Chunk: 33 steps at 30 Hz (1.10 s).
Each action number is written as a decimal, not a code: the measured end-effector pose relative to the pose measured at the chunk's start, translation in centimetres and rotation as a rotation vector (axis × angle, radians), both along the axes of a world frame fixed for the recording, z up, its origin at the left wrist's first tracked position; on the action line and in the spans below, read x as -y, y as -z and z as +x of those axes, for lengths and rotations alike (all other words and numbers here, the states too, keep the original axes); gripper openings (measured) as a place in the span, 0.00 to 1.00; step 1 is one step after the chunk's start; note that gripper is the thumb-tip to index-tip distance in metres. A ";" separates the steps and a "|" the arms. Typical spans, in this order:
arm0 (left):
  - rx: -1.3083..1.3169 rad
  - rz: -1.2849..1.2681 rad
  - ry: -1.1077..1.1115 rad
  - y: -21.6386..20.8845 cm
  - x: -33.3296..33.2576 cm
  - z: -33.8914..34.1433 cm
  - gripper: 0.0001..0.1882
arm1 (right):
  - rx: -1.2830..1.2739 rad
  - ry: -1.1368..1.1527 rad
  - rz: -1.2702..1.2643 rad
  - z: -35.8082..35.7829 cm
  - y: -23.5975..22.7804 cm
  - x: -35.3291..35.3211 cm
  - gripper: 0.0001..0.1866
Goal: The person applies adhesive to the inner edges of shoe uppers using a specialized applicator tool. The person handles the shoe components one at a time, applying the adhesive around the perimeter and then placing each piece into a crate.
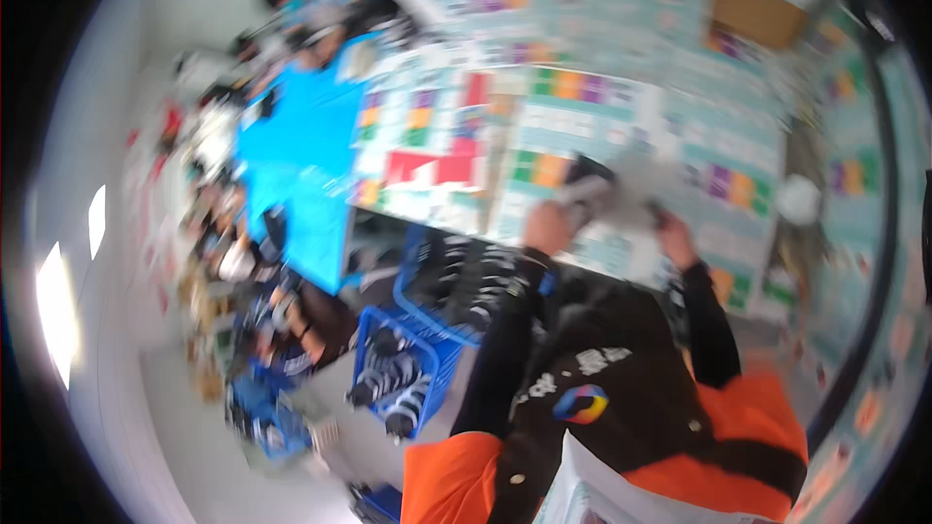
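Observation:
My left hand [549, 228] is closed on a black-and-grey sock [590, 180], which is smeared by motion above the patterned table [544, 121]. To its right, my right hand [677, 240] has its fingers drawn together at the edge of a blurred greyish patch; a small dark bit shows at the fingertips, too smeared to name. Between the hands the grey patch [631, 209] could be a thin bag or part of the sock; I cannot tell which.
Left of my left arm stand a blue basket [427, 398] of black-and-white striped socks and a blue crate [413, 281] with more. A blue-covered table [301, 146] adjoins on the left, with several people along it. Red pieces [427, 167] and a cardboard box [757, 10] lie on the patterned surface.

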<state>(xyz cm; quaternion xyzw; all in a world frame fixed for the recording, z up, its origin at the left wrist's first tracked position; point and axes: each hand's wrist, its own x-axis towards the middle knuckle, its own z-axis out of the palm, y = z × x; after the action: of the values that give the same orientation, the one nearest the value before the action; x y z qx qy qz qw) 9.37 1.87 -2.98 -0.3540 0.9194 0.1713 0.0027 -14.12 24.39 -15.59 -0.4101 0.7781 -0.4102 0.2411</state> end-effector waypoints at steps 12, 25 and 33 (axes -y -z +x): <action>-1.125 0.460 -1.248 -2.6 2.3 25.0 0.17 | -0.372 0.123 0.353 -8.0 -0.6 -2.2 0.28; -0.655 -0.048 -0.854 10.3 5.3 36.6 0.27 | -0.356 -0.275 0.168 10.5 -6.7 3.7 0.13; 0.237 0.900 -0.786 35.9 -21.8 55.5 0.20 | -0.248 -0.681 0.383 27.9 -6.0 12.3 0.13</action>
<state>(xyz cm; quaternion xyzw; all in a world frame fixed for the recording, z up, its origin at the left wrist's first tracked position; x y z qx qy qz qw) 64.85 23.70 -38.92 -0.6476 0.5505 0.4910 0.1910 13.77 12.06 -9.58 -0.6383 0.6832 -0.1022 0.3395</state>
